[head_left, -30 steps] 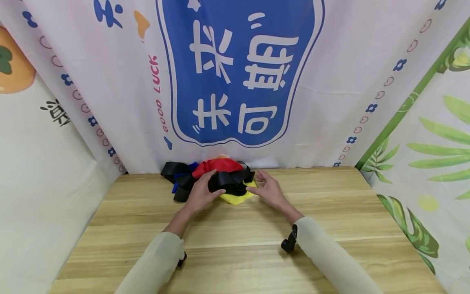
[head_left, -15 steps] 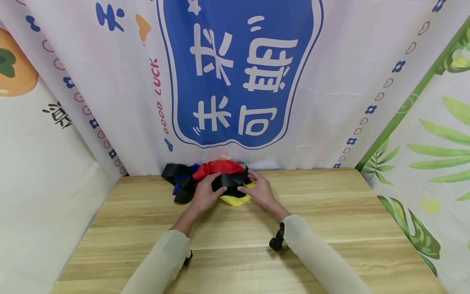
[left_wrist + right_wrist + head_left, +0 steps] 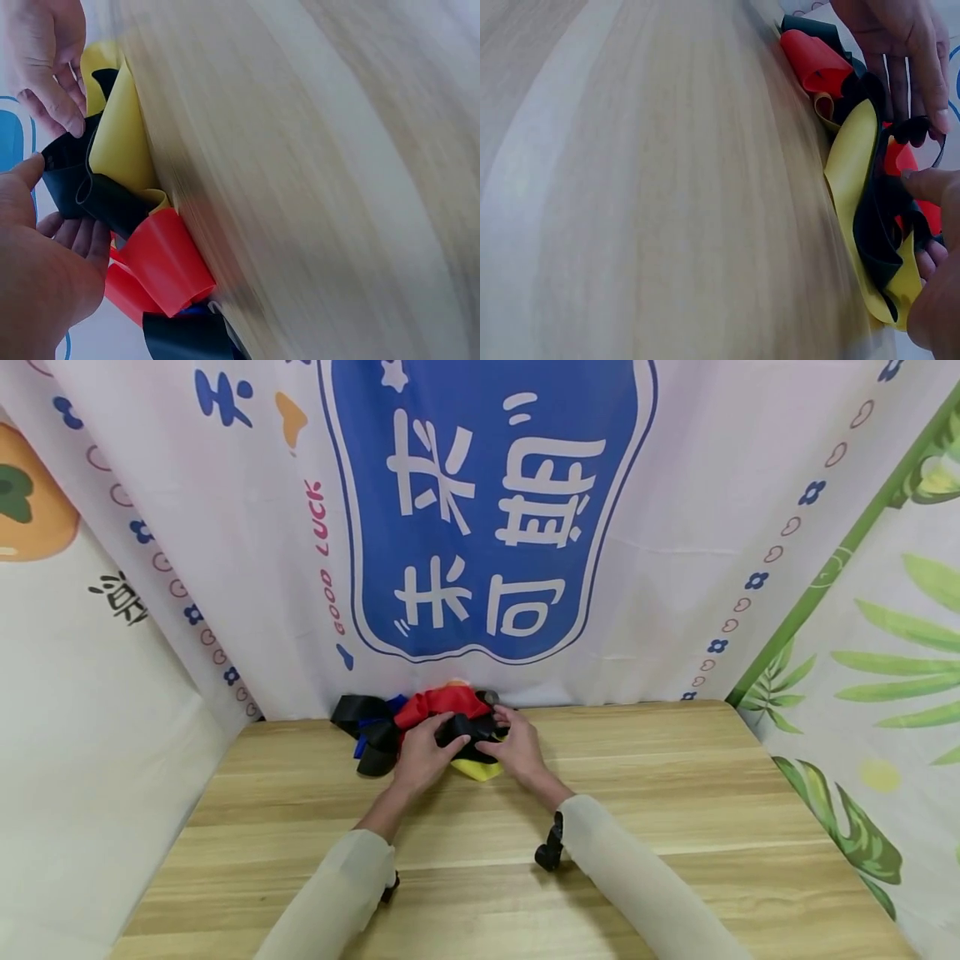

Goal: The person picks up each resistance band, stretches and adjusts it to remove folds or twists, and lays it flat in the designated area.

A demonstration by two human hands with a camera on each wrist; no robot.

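Note:
A heap of soft, flat bands lies at the table's back edge. My left hand (image 3: 422, 758) is at the heap's middle, gripping a black band (image 3: 66, 187) between thumb and fingers in the left wrist view. From the other side my right hand (image 3: 519, 747) holds the black material too, its thumb laid over it in the right wrist view. A yellow band (image 3: 853, 154) lies folded beneath the black one. Behind the hands bulges a red band (image 3: 448, 700). My fingers hide part of the black band.
More black loops (image 3: 377, 756) and a blue band (image 3: 361, 746) lie to the left of my left hand. A printed white curtain (image 3: 630, 668) hangs right behind the wooden table (image 3: 480, 877). Each wrist wears a small black device (image 3: 551, 850).
My right hand has moved left into the heap, closer to my left hand. My left hand has shifted slightly right. The black band between them has bunched up narrower.

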